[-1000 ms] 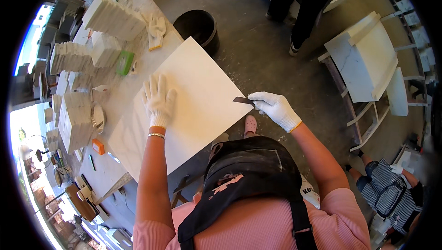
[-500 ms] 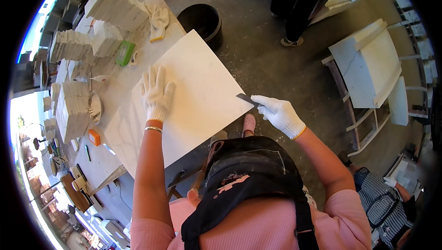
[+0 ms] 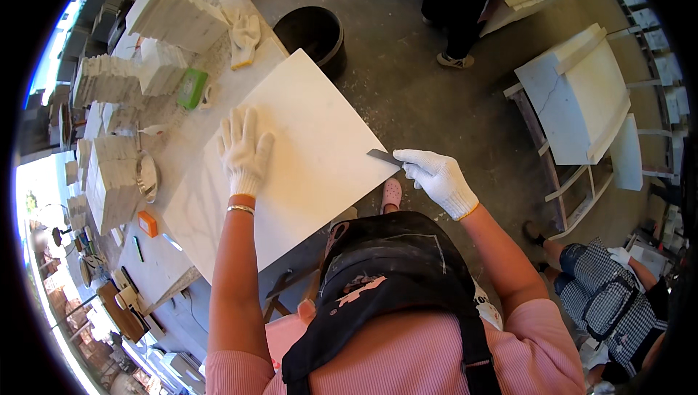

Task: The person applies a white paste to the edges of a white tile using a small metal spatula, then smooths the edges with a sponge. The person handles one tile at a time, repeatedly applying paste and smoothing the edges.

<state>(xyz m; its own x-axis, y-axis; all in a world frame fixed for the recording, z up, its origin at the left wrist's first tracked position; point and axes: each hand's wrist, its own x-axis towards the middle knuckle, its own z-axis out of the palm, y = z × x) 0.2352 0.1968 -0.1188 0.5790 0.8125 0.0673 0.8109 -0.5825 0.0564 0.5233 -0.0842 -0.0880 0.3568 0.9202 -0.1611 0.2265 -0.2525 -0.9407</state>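
A large white rectangular slab [image 3: 313, 148], with faint grey veining near its left end, lies on the worktable [image 3: 163, 268] and juts past its right edge. My left hand [image 3: 244, 151], in a white knit glove, rests flat on the slab with its fingers spread. In my right hand [image 3: 438, 179], gloved the same way, is a dark, flat, blade-like tool [image 3: 382, 156]. The blade points left and lies over the slab's right corner. Whether it is touching the surface is hard to tell. My right fingers are wrapped round its near end.
Stacks of white tiles [image 3: 174, 17], a green box [image 3: 192, 89], a metal bowl [image 3: 147, 177], an orange block [image 3: 147, 224] and spare gloves [image 3: 245, 37] occupy the table. A black bucket [image 3: 333, 57] stands beyond the slab. Other slabs [image 3: 571, 93] lean on a rack at right. Two people [image 3: 462, 13] [image 3: 603, 293] are nearby.
The whole view has shifted slightly. My left hand stays flat on the slab, and the blade remains at the corner in my right hand. The person at lower right has shifted position.
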